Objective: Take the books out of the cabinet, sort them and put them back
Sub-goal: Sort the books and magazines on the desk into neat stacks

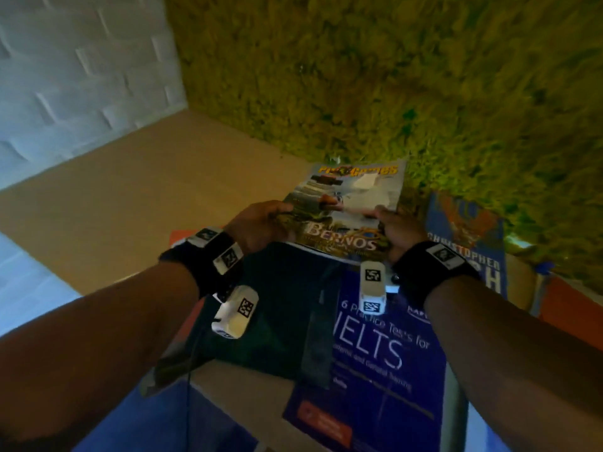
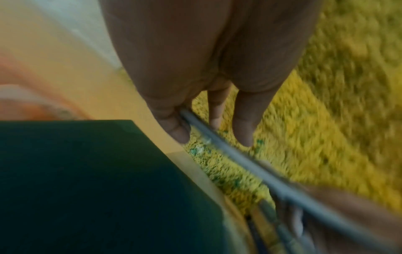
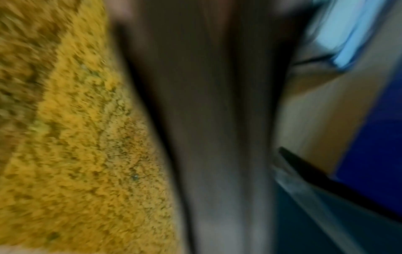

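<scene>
I hold a glossy games magazine (image 1: 346, 207) with "BERNOS" on its cover, tilted up above the wooden cabinet top (image 1: 146, 197). My left hand (image 1: 261, 226) pinches its left edge and my right hand (image 1: 396, 230) grips its right edge. The left wrist view shows the magazine (image 2: 239, 165) edge-on, with my left hand (image 2: 212, 137) holding it, thumb on one side and fingers on the other. Under my wrists lie a dark green book (image 1: 270, 308) and a blue IELTS book (image 1: 385, 360). The right wrist view is blurred; my right hand (image 3: 217, 120) fills its middle.
A green-yellow moss wall (image 1: 391, 76) rises right behind the magazine. A blue book (image 1: 470, 243) with "CHRISTOPHER" on it leans against the wall at the right. A white textured wall (image 1: 65, 76) stands at the left. An orange surface (image 1: 571, 308) shows at the right edge.
</scene>
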Motion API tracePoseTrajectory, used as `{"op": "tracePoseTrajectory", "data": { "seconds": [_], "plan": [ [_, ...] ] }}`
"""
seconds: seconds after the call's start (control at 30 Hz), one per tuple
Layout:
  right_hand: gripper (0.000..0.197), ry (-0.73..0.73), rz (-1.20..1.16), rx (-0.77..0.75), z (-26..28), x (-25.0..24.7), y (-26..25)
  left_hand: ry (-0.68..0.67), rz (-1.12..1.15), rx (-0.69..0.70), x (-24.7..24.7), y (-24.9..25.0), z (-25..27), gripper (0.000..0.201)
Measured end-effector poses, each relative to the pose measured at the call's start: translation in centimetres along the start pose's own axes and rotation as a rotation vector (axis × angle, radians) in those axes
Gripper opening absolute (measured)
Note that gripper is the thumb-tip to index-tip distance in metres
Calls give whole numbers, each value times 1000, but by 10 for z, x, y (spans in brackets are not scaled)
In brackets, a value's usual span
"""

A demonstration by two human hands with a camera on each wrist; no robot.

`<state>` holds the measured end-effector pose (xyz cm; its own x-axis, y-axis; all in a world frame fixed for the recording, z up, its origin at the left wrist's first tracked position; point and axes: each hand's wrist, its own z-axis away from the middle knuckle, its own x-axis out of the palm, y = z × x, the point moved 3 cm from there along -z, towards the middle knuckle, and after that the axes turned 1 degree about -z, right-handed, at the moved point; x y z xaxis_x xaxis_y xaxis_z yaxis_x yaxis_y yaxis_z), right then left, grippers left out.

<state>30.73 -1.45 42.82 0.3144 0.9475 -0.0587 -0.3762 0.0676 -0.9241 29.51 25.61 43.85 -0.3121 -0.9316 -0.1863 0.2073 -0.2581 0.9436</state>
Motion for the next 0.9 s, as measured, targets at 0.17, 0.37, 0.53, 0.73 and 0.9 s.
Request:
{"op": "tracePoseTrajectory", "data": {
  "seconds": [0.17,0.37,0.53,0.73,0.9],
  "plan": [
    [18,-14,62,87,-41,13,3,55,-484,37,2,-2,-65,65],
    [39,-125,51,109,-35,12,34,-27,-858,52,15,-38,-105,67],
    [43,-3,444,-161,-18,-2,27,23,-964,-43,10,-26,-90,73],
    [50,-423,552,288,77,9,75,184,-884,-176,-28,-58,-1,82],
    [57,-405,415,252,118,23,89,228,-806,-274,-36,-74,49,72]
  ]
}}
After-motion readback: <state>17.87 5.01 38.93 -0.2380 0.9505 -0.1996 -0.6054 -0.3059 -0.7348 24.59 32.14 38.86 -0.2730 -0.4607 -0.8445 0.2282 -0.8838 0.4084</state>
